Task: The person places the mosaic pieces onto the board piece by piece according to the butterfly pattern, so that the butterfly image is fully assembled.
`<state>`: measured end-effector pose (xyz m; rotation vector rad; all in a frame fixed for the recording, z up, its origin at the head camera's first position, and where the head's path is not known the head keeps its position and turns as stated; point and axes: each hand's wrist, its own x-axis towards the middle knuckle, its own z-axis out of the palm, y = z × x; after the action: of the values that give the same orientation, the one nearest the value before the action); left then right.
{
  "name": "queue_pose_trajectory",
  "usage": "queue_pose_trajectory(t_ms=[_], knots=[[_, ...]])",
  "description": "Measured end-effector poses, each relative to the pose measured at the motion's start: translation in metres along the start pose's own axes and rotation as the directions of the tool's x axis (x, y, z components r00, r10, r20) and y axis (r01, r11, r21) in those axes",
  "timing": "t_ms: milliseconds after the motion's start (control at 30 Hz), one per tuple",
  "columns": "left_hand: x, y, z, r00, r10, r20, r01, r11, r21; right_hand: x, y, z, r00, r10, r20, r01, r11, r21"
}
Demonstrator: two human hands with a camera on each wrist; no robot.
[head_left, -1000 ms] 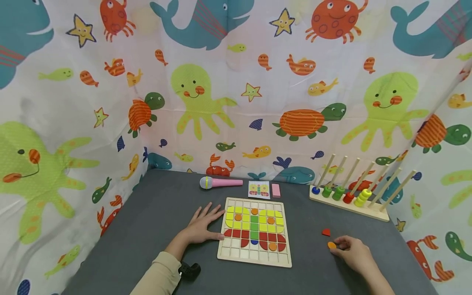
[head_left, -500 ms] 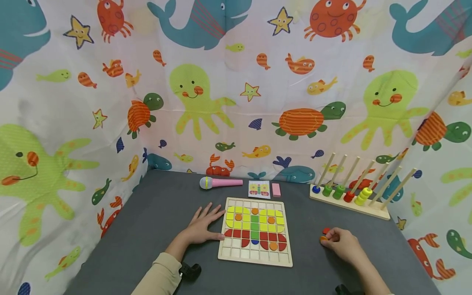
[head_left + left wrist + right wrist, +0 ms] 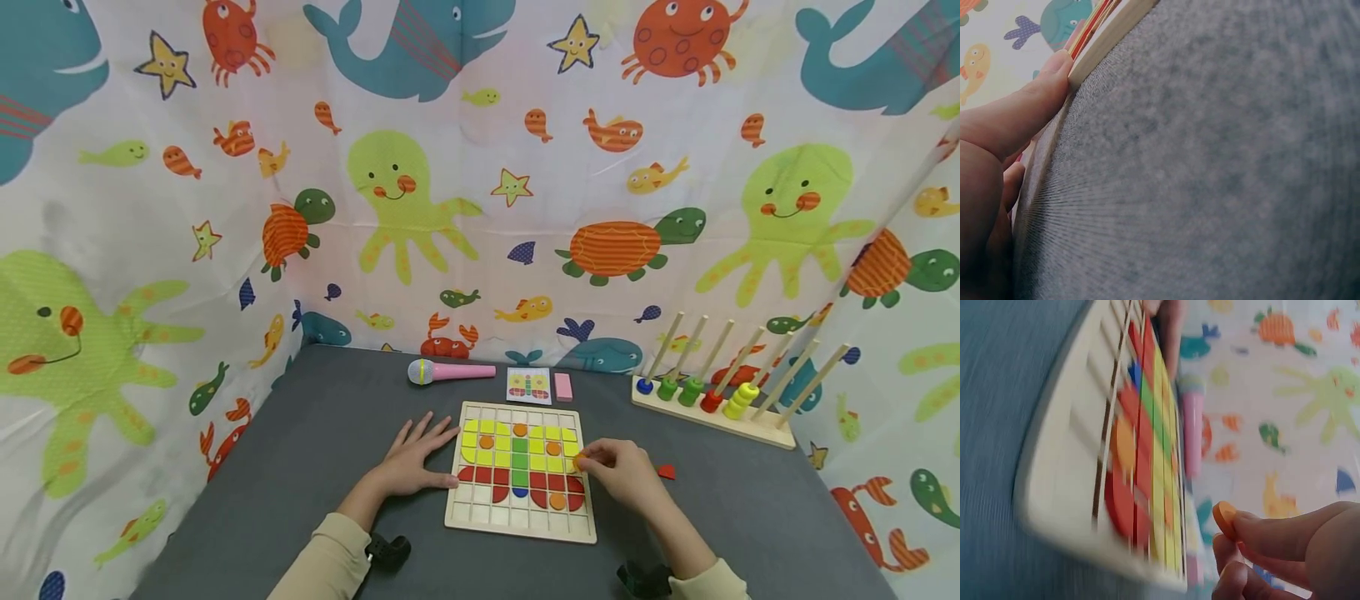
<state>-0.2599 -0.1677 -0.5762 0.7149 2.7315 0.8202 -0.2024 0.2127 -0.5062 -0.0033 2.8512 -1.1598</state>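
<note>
My right hand [image 3: 624, 477] pinches a round orange disc [image 3: 1225, 519] between thumb and fingers, over the right edge of a wooden grid board [image 3: 487, 517]. Yellow, red, green, blue and orange tiles fill many of the board's squares, among them an orange disc [image 3: 557, 502] near the lower right. On the table, left of the board, rests my left hand [image 3: 408, 467] with fingers spread. Its thumb [image 3: 1054, 72] touches the board's edge in the left wrist view. A small red piece [image 3: 666, 472] lies on the table right of my right hand.
Behind the board lie a pink toy microphone [image 3: 453, 372], a pattern card [image 3: 528, 386] and a pink block [image 3: 563, 387]. A wooden peg rack [image 3: 712, 412] with coloured rings stands at the back right. A printed cloth [image 3: 480, 192] hangs around the table's back.
My right hand has carried the orange disc left from near the red piece to the board's right edge. The left hand stays in place.
</note>
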Motion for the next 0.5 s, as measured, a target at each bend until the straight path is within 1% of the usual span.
queue_pose_trajectory(t_ms=[100,200,367,433,500], knots=[[0.000,0.000,0.000,1.000,-0.003,0.006,0.003,1.000,0.000,0.001,-0.016,0.016,0.999,-0.039,0.032,0.038,0.999,0.037],[0.000,0.001,-0.001,1.000,0.001,0.002,-0.001,1.000,-0.006,0.002,-0.030,0.035,0.993,-0.088,0.081,0.082,0.994,0.075],[-0.001,0.002,-0.002,1.000,0.012,-0.002,-0.012,1.000,-0.004,0.001,-0.047,0.064,0.966,-0.181,0.185,0.163,0.981,0.108],[-0.001,0.004,-0.002,1.000,0.012,-0.001,-0.012,1.000,-0.015,0.000,-0.052,0.073,0.956,-0.206,0.207,0.186,0.976,0.115],[0.000,0.005,-0.002,1.000,0.016,-0.003,-0.016,0.999,-0.028,0.000,-0.057,0.080,0.952,-0.221,0.212,0.201,0.973,0.111]])
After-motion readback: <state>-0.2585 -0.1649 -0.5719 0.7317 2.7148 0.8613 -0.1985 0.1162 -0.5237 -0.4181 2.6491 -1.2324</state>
